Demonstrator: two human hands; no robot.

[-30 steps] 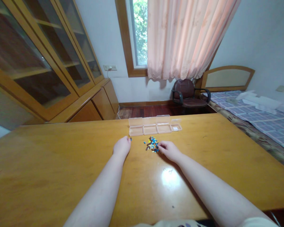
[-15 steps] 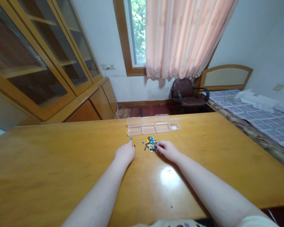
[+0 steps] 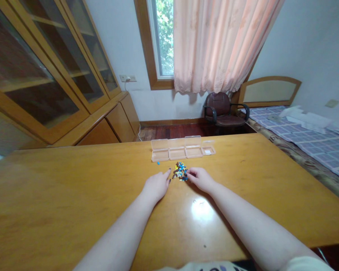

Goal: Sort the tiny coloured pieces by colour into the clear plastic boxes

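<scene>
A small pile of building bricks (image 3: pixel 180 171) in blue, yellow, brown and white lies on the wooden table (image 3: pixel 73 199). My left hand (image 3: pixel 156 186) is at its left side, index finger stretched out and thumb apart, holding nothing that I can see. The fingertip rests on the tabletop just short of the pile. One blue brick (image 3: pixel 158 163) lies alone beyond that hand. At the pile's right edge, my right hand (image 3: pixel 200 179) has its thumb and fingers drawn together against the bricks. What sits between those fingertips is too small to make out.
Behind the pile stands a clear plastic compartment box (image 3: pixel 177 153) with several sections, lids raised along most of it. A tiny dark speck (image 3: pixel 205 246) is near the front edge. Past the table are a brown armchair (image 3: pixel 219 109), a cabinet (image 3: pixel 107 131) and a bed (image 3: pixel 307 128).
My left hand has moved right and slightly toward me, away from the single blue brick to the pile's left side. The loose blue brick there no longer shows. My right hand stays nearly still.
</scene>
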